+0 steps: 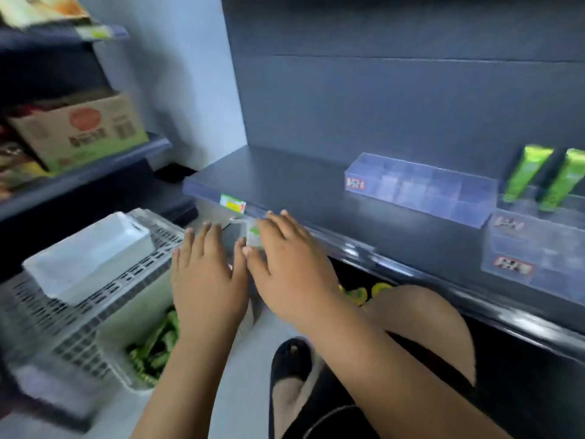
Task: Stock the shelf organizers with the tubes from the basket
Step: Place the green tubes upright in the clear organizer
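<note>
A white slotted basket stands at the lower left with several green tubes in it. On the dark shelf sit a clear divided organizer and a second clear organizer at the right edge. Two green tubes stand upright behind them. My right hand pinches a small clear item with a green mark between thumb and forefinger, just below the shelf's front edge; blur hides what it is. My left hand is beside it with straight fingers, its thumb close to the item.
A white rectangular box lies across the basket's top. Cardboard cartons fill the shelves at the left. A yellow and green price tag marks the shelf edge. My knee and black shoe are below my hands.
</note>
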Demonstrator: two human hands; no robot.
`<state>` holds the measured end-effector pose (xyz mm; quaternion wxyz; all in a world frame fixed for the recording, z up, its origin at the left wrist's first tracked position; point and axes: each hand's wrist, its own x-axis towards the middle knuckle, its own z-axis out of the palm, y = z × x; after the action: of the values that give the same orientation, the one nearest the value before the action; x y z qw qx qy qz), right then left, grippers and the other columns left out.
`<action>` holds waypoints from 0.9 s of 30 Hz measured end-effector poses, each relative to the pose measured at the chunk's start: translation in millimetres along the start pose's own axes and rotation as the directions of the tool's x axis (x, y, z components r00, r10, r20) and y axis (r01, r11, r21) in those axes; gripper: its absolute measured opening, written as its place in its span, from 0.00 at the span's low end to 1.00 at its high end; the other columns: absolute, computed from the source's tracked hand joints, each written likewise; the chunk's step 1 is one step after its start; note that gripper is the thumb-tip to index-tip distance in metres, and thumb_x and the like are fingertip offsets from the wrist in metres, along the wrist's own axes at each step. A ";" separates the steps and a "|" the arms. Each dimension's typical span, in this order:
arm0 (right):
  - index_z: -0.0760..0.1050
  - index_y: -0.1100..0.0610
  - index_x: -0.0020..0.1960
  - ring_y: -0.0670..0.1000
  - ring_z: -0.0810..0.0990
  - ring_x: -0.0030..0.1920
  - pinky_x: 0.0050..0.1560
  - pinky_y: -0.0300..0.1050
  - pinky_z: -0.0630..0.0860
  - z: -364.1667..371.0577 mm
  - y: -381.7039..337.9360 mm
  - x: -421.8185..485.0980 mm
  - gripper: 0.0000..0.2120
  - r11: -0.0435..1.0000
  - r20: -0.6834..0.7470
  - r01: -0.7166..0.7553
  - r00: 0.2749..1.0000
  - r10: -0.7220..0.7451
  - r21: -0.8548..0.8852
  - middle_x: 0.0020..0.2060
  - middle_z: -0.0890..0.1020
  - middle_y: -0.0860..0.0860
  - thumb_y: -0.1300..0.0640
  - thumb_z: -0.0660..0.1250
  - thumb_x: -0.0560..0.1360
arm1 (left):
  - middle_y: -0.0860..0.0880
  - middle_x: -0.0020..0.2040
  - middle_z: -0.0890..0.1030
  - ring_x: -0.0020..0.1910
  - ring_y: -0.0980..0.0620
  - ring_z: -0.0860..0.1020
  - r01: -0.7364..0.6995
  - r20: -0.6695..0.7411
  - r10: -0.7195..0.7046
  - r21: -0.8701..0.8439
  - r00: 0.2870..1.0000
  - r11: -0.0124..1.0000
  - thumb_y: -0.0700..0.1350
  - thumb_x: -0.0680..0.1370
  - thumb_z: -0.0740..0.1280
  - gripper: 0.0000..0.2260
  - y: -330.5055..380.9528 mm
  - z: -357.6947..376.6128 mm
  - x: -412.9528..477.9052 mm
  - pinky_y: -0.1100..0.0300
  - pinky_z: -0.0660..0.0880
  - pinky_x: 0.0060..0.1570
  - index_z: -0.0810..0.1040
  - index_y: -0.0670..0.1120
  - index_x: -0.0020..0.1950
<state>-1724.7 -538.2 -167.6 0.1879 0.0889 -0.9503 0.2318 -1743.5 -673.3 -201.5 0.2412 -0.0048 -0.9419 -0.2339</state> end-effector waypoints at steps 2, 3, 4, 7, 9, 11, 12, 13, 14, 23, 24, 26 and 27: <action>0.73 0.57 0.65 0.58 0.66 0.75 0.72 0.55 0.67 40.8 -29.0 10.3 0.23 1.000 0.044 0.021 0.999 -0.022 0.021 0.68 0.75 0.54 0.44 0.54 0.80 | 0.42 0.72 0.75 0.74 0.39 0.68 0.089 -0.001 -0.089 0.053 0.996 0.995 0.60 0.80 0.52 0.30 -46.9 -3.0 -10.6 0.41 0.62 0.74 0.73 0.41 0.72; 0.73 0.57 0.66 0.58 0.67 0.75 0.72 0.55 0.67 60.1 -38.3 13.8 0.21 0.999 0.078 0.020 0.997 -0.023 0.033 0.69 0.75 0.54 0.45 0.56 0.80 | 0.41 0.71 0.76 0.74 0.38 0.69 0.135 0.000 -0.135 0.074 0.991 0.988 0.60 0.80 0.53 0.29 -66.7 -2.4 -17.6 0.41 0.63 0.74 0.74 0.40 0.71; 0.72 0.57 0.68 0.58 0.67 0.74 0.72 0.55 0.67 79.5 -44.4 16.4 0.21 0.999 0.119 0.017 0.993 -0.023 0.046 0.69 0.74 0.54 0.46 0.57 0.81 | 0.42 0.70 0.77 0.73 0.39 0.69 0.185 0.007 -0.186 0.093 0.982 0.978 0.60 0.80 0.54 0.29 -85.1 -0.7 -24.8 0.40 0.64 0.73 0.74 0.41 0.70; 0.72 0.57 0.66 0.58 0.70 0.70 0.66 0.55 0.70 131.8 -50.6 23.5 0.19 0.998 0.271 -0.004 0.962 -0.013 0.062 0.66 0.76 0.54 0.46 0.57 0.82 | 0.44 0.70 0.77 0.73 0.40 0.69 0.302 0.055 -0.313 0.152 0.948 0.941 0.61 0.80 0.52 0.28 -131.9 10.1 -42.3 0.40 0.64 0.73 0.74 0.43 0.69; 0.74 0.56 0.59 0.58 0.74 0.62 0.58 0.55 0.74 155.8 -52.9 28.6 0.15 0.995 0.345 -0.041 0.938 0.008 0.087 0.59 0.78 0.54 0.46 0.57 0.82 | 0.45 0.70 0.77 0.73 0.41 0.68 0.360 0.101 -0.380 0.173 0.920 0.917 0.61 0.80 0.53 0.27 -156.7 18.6 -52.0 0.41 0.64 0.73 0.74 0.44 0.68; 0.74 0.56 0.56 0.58 0.75 0.59 0.53 0.53 0.74 175.4 -55.3 34.5 0.14 0.992 0.380 -0.075 0.924 0.032 0.097 0.56 0.78 0.54 0.47 0.58 0.82 | 0.45 0.73 0.74 0.77 0.41 0.65 0.422 0.140 -0.444 0.164 0.885 0.892 0.59 0.82 0.56 0.25 -176.7 30.2 -59.5 0.42 0.61 0.76 0.73 0.44 0.71; 0.74 0.56 0.56 0.58 0.75 0.59 0.52 0.52 0.73 186.7 -55.0 37.2 0.13 0.991 0.396 -0.097 0.917 0.051 0.095 0.56 0.78 0.54 0.47 0.58 0.82 | 0.45 0.74 0.73 0.78 0.41 0.63 0.443 0.158 -0.465 0.154 0.871 0.883 0.58 0.83 0.57 0.25 -183.1 36.7 -61.3 0.44 0.60 0.77 0.72 0.44 0.73; 0.75 0.56 0.57 0.58 0.76 0.60 0.53 0.51 0.73 197.8 -54.1 39.8 0.14 0.989 0.416 -0.119 0.907 0.071 0.092 0.57 0.79 0.54 0.48 0.59 0.83 | 0.45 0.74 0.74 0.78 0.42 0.63 0.462 0.176 -0.481 0.139 0.859 0.876 0.57 0.83 0.58 0.24 -189.1 45.1 -62.2 0.45 0.60 0.77 0.71 0.43 0.73; 0.75 0.56 0.59 0.58 0.76 0.60 0.53 0.51 0.74 210.3 -52.6 42.4 0.14 0.987 0.443 -0.136 0.892 0.086 0.084 0.57 0.79 0.54 0.48 0.59 0.83 | 0.45 0.72 0.75 0.77 0.41 0.65 0.489 0.193 -0.502 0.113 0.843 0.865 0.56 0.83 0.60 0.23 -194.5 54.3 -62.1 0.45 0.62 0.76 0.72 0.43 0.73; 0.75 0.57 0.62 0.60 0.80 0.56 0.47 0.49 0.71 319.9 -28.4 99.4 0.14 0.950 0.649 -0.313 0.726 0.228 0.016 0.55 0.81 0.56 0.50 0.58 0.84 | 0.44 0.65 0.79 0.59 0.42 0.79 0.795 0.274 -0.776 0.062 0.568 0.603 0.56 0.82 0.61 0.23 -266.6 140.5 -31.9 0.46 0.77 0.59 0.71 0.45 0.72; 0.75 0.57 0.63 0.60 0.80 0.55 0.46 0.47 0.71 331.7 -29.2 104.3 0.14 0.940 0.679 -0.340 0.692 0.246 0.006 0.55 0.81 0.56 0.51 0.58 0.84 | 0.43 0.65 0.78 0.58 0.43 0.79 0.793 0.292 -0.774 0.077 0.562 0.605 0.54 0.81 0.61 0.23 -272.9 148.1 -26.9 0.48 0.77 0.57 0.71 0.45 0.73; 0.77 0.58 0.57 0.58 0.81 0.48 0.40 0.45 0.71 356.8 -32.2 111.5 0.11 0.916 0.736 -0.400 0.615 0.284 -0.019 0.50 0.81 0.56 0.53 0.60 0.83 | 0.44 0.64 0.78 0.56 0.43 0.78 0.794 0.327 -0.781 0.125 0.533 0.594 0.49 0.81 0.62 0.21 -284.2 164.3 -16.3 0.52 0.74 0.51 0.71 0.44 0.73; 0.77 0.59 0.54 0.58 0.81 0.45 0.37 0.44 0.70 370.2 -34.1 113.9 0.11 0.902 0.757 -0.430 0.581 0.301 -0.029 0.48 0.81 0.56 0.53 0.61 0.82 | 0.44 0.63 0.79 0.56 0.42 0.78 0.795 0.345 -0.784 0.145 0.517 0.588 0.49 0.80 0.62 0.21 -289.4 172.5 -11.5 0.53 0.74 0.50 0.71 0.44 0.72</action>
<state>-1936.9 -752.9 -412.6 -0.2770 -0.0076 -0.9183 0.2827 -1846.6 -853.4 -467.1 -0.0749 0.3748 -0.8645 -0.3266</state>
